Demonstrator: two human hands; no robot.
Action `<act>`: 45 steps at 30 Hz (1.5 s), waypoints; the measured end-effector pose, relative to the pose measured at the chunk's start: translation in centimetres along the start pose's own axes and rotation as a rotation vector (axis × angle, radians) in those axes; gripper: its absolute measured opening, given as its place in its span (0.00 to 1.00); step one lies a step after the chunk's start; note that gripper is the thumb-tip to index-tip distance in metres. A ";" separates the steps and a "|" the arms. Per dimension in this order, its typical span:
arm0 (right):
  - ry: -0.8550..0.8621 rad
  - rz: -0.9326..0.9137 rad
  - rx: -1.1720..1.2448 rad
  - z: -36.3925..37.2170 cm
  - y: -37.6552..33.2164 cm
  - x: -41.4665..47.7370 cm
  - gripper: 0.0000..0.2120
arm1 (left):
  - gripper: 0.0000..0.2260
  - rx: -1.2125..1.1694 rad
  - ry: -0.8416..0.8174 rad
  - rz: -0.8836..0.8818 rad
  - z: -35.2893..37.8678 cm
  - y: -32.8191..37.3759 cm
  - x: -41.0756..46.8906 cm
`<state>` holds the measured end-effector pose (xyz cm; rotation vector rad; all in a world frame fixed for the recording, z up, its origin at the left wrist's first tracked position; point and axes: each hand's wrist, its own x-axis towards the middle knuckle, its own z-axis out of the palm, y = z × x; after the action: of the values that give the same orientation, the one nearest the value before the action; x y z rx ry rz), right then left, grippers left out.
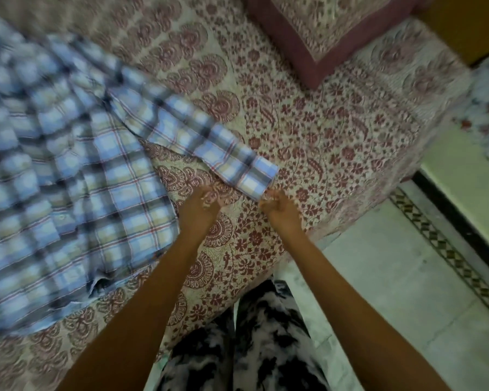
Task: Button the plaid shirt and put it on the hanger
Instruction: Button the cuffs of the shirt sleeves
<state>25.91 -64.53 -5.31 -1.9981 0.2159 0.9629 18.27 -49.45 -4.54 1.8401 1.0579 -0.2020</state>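
The blue, white and yellow plaid shirt (76, 170) lies spread flat on the bed, filling the left half of the view. One sleeve stretches right and ends in a cuff (254, 176). My right hand (277, 206) is at the cuff's near corner, fingers curled, and seems to pinch its edge. My left hand (202, 200) rests on the bedsheet just left of the cuff, fingers bent, holding nothing that I can make out. Motion blur softens both hands. No hanger is in view.
The bed is covered by a cream sheet with maroon floral print (322, 131). A matching pillow with a maroon border (308, 38) sits at the top. The tiled floor (393, 292) runs along the right. My legs in black-and-white trousers (251, 348) stand at the bed's edge.
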 end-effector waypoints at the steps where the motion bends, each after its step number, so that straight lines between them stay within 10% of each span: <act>1: -0.010 -0.011 -0.016 -0.1 -0.5 -1.2 0.15 | 0.17 0.028 0.024 0.033 -0.8 0.2 -1.3; 16: -0.159 -0.672 -0.527 8.8 -10.0 -17.3 0.22 | 0.23 0.146 0.357 0.137 -16.9 -3.4 -14.9; 45: -0.441 -0.993 -0.711 44.2 -12.8 -33.7 0.23 | 0.24 0.177 0.671 -0.125 -44.4 -28.1 -25.6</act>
<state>-15.14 -29.39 12.77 -2.0024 -1.3970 0.8012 -31.08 -24.17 13.96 2.0562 1.6564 0.2817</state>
